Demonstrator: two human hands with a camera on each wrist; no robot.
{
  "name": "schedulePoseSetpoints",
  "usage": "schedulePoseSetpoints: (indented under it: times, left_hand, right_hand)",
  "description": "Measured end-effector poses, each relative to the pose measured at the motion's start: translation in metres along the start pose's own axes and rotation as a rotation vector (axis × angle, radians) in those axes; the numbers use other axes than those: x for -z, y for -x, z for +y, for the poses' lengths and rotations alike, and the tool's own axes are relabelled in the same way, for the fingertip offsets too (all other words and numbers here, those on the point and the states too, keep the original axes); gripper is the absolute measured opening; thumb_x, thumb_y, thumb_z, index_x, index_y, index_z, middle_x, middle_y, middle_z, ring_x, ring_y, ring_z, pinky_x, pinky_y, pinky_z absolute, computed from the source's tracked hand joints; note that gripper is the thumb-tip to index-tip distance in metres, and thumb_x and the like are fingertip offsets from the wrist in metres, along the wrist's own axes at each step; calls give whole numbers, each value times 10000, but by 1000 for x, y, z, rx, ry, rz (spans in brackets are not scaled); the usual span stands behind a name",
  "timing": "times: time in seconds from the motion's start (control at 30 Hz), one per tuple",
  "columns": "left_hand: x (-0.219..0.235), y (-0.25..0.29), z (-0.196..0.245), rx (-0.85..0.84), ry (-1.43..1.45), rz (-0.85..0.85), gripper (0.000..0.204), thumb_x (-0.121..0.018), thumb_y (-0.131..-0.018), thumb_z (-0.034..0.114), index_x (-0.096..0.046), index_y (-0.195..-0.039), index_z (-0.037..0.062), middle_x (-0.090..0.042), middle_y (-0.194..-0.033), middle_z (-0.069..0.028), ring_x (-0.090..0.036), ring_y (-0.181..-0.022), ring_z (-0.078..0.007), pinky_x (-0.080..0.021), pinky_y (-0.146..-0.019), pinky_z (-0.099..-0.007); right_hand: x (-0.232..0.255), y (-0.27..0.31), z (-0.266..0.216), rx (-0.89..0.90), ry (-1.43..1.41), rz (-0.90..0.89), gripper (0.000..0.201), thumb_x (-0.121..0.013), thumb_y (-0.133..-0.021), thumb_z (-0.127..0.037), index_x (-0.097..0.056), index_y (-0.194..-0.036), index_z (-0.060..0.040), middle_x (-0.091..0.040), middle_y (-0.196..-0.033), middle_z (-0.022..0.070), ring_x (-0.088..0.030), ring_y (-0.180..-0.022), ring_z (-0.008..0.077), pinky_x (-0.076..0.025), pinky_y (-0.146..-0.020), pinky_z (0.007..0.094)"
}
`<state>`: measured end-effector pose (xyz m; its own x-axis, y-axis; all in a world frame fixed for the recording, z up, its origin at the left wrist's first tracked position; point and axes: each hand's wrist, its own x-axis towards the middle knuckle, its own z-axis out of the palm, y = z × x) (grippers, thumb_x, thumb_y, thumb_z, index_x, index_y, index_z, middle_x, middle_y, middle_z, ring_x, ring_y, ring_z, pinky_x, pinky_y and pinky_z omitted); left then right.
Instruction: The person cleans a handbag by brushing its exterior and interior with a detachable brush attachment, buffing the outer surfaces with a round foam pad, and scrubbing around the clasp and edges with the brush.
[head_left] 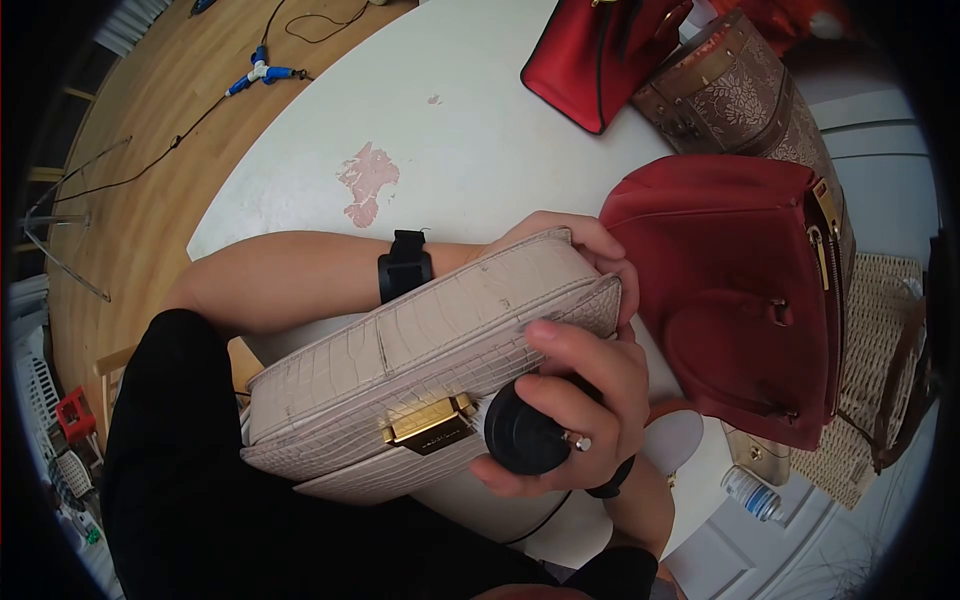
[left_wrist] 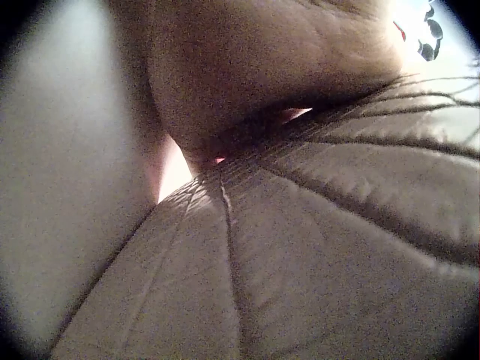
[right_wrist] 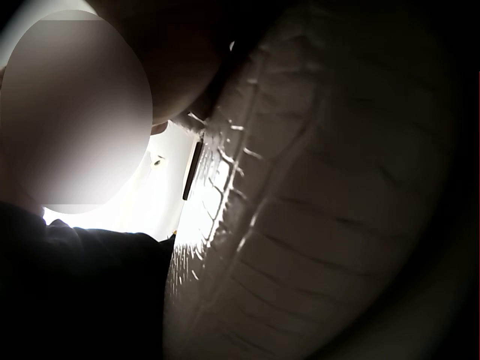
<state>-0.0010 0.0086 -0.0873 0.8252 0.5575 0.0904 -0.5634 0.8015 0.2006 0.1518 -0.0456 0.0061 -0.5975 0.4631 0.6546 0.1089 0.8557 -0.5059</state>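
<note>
A cream crocodile-textured handbag (head_left: 430, 335) with a gold clasp (head_left: 430, 422) lies tilted above the person's lap. The left hand (head_left: 588, 233) grips its far right end, fingers curled round the corner; in the left wrist view the hand (left_wrist: 262, 67) lies against the creased leather (left_wrist: 315, 247). A round black brush (head_left: 525, 425) with pale bristles is held in the right hand (head_left: 598, 385), bristles against the bag's front beside the clasp. In the right wrist view the bag's textured side (right_wrist: 322, 217) is in shadow, and the brush cannot be made out.
A white table (head_left: 480, 110) with a peeled patch spreads behind the bag. Dark red handbag (head_left: 715, 270) stands close on the right, a brighter red bag (head_left: 590, 60) and patterned brown bag (head_left: 740, 95) beyond. A woven item (head_left: 880, 370) and small bottle (head_left: 752, 493) lie at the right.
</note>
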Motion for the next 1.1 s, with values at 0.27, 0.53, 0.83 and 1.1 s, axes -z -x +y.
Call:
schedulePoseSetpoints:
  times: [0.27,0.53,0.83,1.1]
  left_hand:
    - [2,1,1,-121,-229,118,496,-500,-1012,395,-668,-988,-71,-663,-932,-197,-689,-926,-276,-547,-822,-327]
    - [-14,0,8,34,-36,39,489,-488,-1009,393,-650,-1015,-68,-709,-973,-253,-698,-861,-289,-553,-818,-343]
    - [-15,-1,8,30,19,15,493,-464,-1014,392,-638,-1007,-69,-718,-966,-281,-696,-824,-283,-551,-785,-348]
    - [-15,0,8,24,-16,44,505,-444,-1026,394,-631,-1006,-75,-711,-954,-279,-698,-820,-290,-556,-770,-349]
  right_hand:
    - [0,1,3,-6,231,24,702,-691,-823,-690,-614,-1075,-39,-656,-1128,207,-590,-940,278,-492,-802,401]
    - [2,3,-4,-24,163,-3,577,-821,-782,-542,-631,-1050,-67,-690,-1178,110,-596,-1012,263,-489,-836,399]
    - [0,3,-2,46,218,-46,649,-726,-826,-657,-587,-1100,-86,-675,-1158,128,-587,-1008,293,-512,-837,392]
    - [-1,0,-3,44,233,-42,624,-713,-837,-654,-601,-1078,-89,-683,-1138,119,-585,-999,293,-513,-828,391]
